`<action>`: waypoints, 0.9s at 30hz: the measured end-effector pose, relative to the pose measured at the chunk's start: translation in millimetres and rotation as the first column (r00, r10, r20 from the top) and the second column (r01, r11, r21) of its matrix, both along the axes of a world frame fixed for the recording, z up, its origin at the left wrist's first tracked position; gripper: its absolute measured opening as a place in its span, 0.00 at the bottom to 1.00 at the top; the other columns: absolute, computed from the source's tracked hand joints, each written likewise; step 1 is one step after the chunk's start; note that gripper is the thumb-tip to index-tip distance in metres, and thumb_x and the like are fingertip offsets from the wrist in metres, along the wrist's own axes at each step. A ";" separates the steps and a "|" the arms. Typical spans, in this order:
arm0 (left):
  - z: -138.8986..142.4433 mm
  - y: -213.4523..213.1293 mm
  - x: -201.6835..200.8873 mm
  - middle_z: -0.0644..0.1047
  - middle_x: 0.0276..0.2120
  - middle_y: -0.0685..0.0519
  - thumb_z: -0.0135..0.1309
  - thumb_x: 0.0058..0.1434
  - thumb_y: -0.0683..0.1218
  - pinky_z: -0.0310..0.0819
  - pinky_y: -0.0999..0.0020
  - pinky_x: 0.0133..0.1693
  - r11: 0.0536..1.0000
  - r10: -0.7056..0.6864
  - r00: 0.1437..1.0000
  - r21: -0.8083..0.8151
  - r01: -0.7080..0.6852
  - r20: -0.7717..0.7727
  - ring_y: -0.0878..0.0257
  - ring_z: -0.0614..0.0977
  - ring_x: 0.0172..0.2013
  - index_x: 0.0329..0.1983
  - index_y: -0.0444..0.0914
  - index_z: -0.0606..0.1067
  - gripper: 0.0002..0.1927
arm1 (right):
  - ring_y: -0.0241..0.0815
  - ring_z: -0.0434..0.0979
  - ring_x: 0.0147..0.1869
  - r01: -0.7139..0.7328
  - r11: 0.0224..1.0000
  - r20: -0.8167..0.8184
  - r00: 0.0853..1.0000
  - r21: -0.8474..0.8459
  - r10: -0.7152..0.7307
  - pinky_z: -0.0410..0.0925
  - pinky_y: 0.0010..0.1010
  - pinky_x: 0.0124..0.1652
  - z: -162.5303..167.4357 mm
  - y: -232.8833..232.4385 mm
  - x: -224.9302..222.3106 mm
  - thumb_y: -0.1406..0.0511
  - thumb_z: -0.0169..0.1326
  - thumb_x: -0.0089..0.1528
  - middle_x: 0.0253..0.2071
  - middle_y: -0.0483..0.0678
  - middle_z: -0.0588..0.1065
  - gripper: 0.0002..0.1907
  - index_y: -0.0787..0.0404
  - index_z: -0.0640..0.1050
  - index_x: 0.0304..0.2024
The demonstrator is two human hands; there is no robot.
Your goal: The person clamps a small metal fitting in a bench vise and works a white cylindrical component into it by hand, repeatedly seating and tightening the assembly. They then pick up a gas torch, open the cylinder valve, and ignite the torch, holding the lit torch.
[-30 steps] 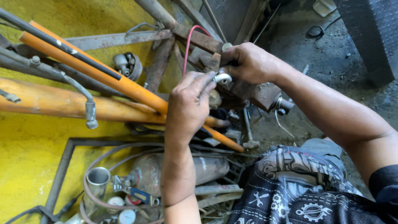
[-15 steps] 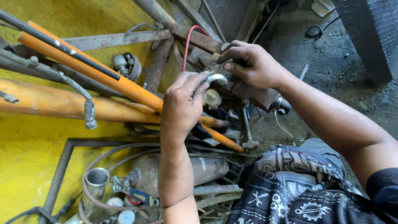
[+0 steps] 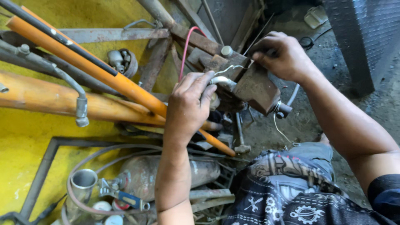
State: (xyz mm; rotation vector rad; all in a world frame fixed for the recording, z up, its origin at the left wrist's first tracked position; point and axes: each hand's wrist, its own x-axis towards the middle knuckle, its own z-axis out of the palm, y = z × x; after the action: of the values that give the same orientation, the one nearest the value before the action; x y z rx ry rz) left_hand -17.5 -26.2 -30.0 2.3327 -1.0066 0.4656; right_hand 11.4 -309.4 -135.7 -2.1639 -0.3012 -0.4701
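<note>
Since half a second ago, my right hand (image 3: 283,56) has drawn away from the left and now sits further off to the right, over the rusty vise (image 3: 254,85).

Bent silver wire (image 3: 228,68) runs between both hands, just above the vise jaws. Right hand: fingers curled, pinching the wire's far end. Left hand (image 3: 189,106): fingers pressed around a short silvery tube (image 3: 223,81) at the wire's near end; thumb side hidden, so grip only partly seen.

Red cable (image 3: 186,46) loops up behind the left hand. Orange pipe (image 3: 104,75) runs diagonally under my left wrist, over a yellow floor (image 3: 25,146). Near the bottom-left corner of the floor: dusty gas cylinder (image 3: 166,173), blue-handled wrench (image 3: 123,196), open metal cup (image 3: 83,181). A small hammer (image 3: 241,139) lies below the vise. Patterned dark cloth (image 3: 287,191) covers my lap.
</note>
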 end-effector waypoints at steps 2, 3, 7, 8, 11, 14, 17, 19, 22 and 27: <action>-1.8 2.0 3.5 0.80 0.45 0.47 0.61 0.64 0.42 0.75 0.56 0.48 1.000 -0.018 1.000 0.019 0.018 0.016 0.47 0.81 0.45 0.54 0.37 0.78 0.15 | 0.51 0.80 0.45 -0.063 0.998 -0.076 0.995 0.032 0.065 0.72 0.39 0.44 2.9 4.7 1.4 0.63 0.63 0.63 0.42 0.53 0.76 0.13 0.60 0.81 0.48; -2.6 2.6 5.3 0.80 0.45 0.47 0.61 0.64 0.42 0.75 0.55 0.48 0.999 -0.029 0.999 0.030 0.028 0.024 0.47 0.81 0.45 0.54 0.37 0.78 0.15 | 0.53 0.79 0.45 -0.104 0.995 -0.009 0.995 0.000 0.104 0.72 0.39 0.44 4.7 8.5 2.1 0.62 0.64 0.61 0.42 0.53 0.76 0.14 0.61 0.82 0.47; -4.9 4.3 9.1 0.80 0.44 0.47 0.61 0.64 0.42 0.74 0.55 0.47 0.997 -0.048 0.998 0.063 0.046 0.028 0.47 0.81 0.44 0.53 0.37 0.79 0.15 | 0.55 0.79 0.43 -0.100 0.984 0.077 0.991 -0.146 0.112 0.72 0.42 0.42 9.3 29.2 4.0 0.62 0.66 0.60 0.40 0.53 0.77 0.11 0.58 0.84 0.44; -5.1 4.6 9.5 0.80 0.44 0.47 0.61 0.64 0.42 0.74 0.55 0.47 0.996 -0.047 0.999 0.072 0.046 0.019 0.48 0.81 0.44 0.53 0.37 0.79 0.14 | 0.55 0.79 0.42 -0.060 0.980 0.065 0.995 -0.190 0.074 0.72 0.42 0.41 9.9 32.6 4.6 0.61 0.65 0.61 0.39 0.53 0.77 0.09 0.56 0.85 0.43; -6.7 1.6 9.8 0.79 0.43 0.48 0.60 0.64 0.41 0.74 0.55 0.47 0.998 -0.037 0.999 0.049 0.037 0.015 0.48 0.81 0.44 0.52 0.37 0.79 0.14 | 0.56 0.78 0.45 -0.013 0.948 0.130 0.990 -0.318 0.057 0.71 0.44 0.44 11.8 34.2 7.0 0.62 0.64 0.63 0.39 0.51 0.77 0.09 0.55 0.84 0.46; -7.2 -3.7 7.9 0.79 0.42 0.48 0.60 0.64 0.41 0.74 0.55 0.46 1.000 -0.012 0.999 0.021 0.011 0.036 0.47 0.80 0.44 0.52 0.37 0.79 0.13 | 0.55 0.77 0.47 -0.052 0.912 0.205 0.968 -0.408 0.147 0.71 0.43 0.44 14.4 29.1 8.0 0.64 0.63 0.59 0.40 0.51 0.76 0.16 0.54 0.84 0.50; -3.2 -9.3 1.6 0.79 0.41 0.49 0.60 0.64 0.41 0.73 0.54 0.45 0.998 0.041 0.999 0.045 -0.040 -0.002 0.48 0.80 0.43 0.51 0.38 0.79 0.12 | 0.55 0.75 0.48 -0.134 0.914 0.242 0.940 -0.383 0.239 0.71 0.43 0.45 19.8 26.2 10.0 0.67 0.62 0.59 0.45 0.51 0.77 0.19 0.51 0.83 0.53; 2.9 -15.6 1.1 0.78 0.40 0.49 0.60 0.63 0.42 0.71 0.54 0.44 0.995 0.056 0.998 0.082 -0.058 0.015 0.49 0.80 0.43 0.50 0.39 0.80 0.12 | 0.57 0.74 0.50 -0.155 0.911 0.215 0.944 -0.382 0.251 0.71 0.44 0.47 23.5 25.7 10.3 0.69 0.61 0.57 0.43 0.52 0.75 0.22 0.52 0.82 0.55; 12.1 -24.6 -7.2 0.78 0.39 0.50 0.60 0.62 0.42 0.70 0.54 0.43 0.982 0.105 0.994 0.151 -0.109 0.036 0.50 0.80 0.43 0.50 0.40 0.80 0.13 | 0.59 0.73 0.52 -0.248 0.928 0.189 0.933 -0.277 0.305 0.70 0.45 0.51 25.1 24.4 8.9 0.71 0.60 0.54 0.46 0.54 0.75 0.26 0.55 0.80 0.57; 12.5 -43.6 -20.1 0.78 0.41 0.51 0.58 0.65 0.44 0.67 0.54 0.44 0.970 0.178 0.982 0.159 -0.185 0.055 0.51 0.80 0.44 0.51 0.41 0.79 0.12 | 0.61 0.75 0.55 -0.382 0.921 0.209 0.897 -0.075 0.389 0.70 0.46 0.52 15.2 8.5 10.9 0.70 0.60 0.58 0.51 0.56 0.75 0.22 0.58 0.80 0.56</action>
State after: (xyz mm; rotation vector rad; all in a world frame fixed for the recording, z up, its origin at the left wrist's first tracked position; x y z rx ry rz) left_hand -37.6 -69.7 -17.5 2.5867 -0.8825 0.5204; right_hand 22.3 -300.9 -120.5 -2.0140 -0.8503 -0.4765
